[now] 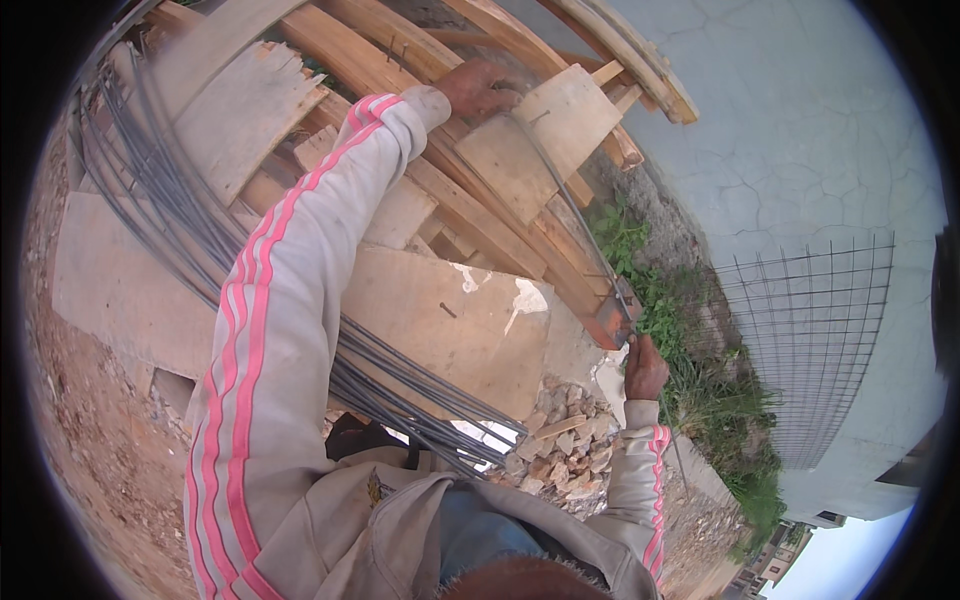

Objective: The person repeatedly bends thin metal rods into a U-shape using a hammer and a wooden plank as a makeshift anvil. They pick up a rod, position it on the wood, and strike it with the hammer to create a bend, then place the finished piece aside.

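Note:
A thin steel rod lies slantwise along a wooden beam and across a pale board with a nail standing in it. At the rod's far end, the fingers of my left hand curl against it, slightly blurred. Closer to me on the right, my right hand is closed around the rod beside a reddish-brown block at the beam's end. Part of what each hand grips is hidden by the fingers. Two upright nails stick out of the timber left of my left hand.
A bundle of long steel bars passes under my left arm. Boards with nails and stacked timbers lie beneath. Broken rubble is near my body. Weeds line a grey wall, where wire mesh leans.

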Tool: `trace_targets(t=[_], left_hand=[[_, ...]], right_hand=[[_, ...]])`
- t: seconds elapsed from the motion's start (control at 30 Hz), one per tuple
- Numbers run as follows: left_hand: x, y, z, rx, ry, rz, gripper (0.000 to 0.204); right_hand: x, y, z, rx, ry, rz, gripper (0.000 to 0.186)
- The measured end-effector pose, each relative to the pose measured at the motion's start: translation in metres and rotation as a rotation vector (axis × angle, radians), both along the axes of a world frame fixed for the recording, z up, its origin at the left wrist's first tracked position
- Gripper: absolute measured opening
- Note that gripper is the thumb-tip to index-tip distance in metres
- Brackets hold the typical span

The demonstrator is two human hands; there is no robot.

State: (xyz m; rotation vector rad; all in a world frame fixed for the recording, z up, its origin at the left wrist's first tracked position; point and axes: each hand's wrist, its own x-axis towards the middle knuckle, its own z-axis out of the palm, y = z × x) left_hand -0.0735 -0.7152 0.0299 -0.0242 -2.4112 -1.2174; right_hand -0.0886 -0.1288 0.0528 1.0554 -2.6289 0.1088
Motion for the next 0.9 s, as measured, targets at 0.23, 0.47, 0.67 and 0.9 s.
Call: trace_targets(t=[0.23, 0.47, 0.67, 0.9], left_hand=[[0.004, 0.002, 0.006, 0.044, -0.040, 0.012, 0.040], [0.003, 0.000, 0.003, -0.070, 0.067, -0.017, 0.039], [0.005, 0.004, 0.011, -0.152, 0.061, 0.006, 0.037], [0.008, 0.007, 0.004, -0.088, 0.124, 0.109, 0.039]], right_hand=[[0.001, -0.001, 0.001, -0.009, -0.024, -0.005, 0.025], [0.002, -0.001, 0.002, 0.009, -0.019, -0.011, 0.024], [0.004, -0.001, 0.003, 0.004, -0.009, -0.018, 0.025], [0.002, -0.004, 0.004, -0.006, -0.016, -0.006, 0.026]])
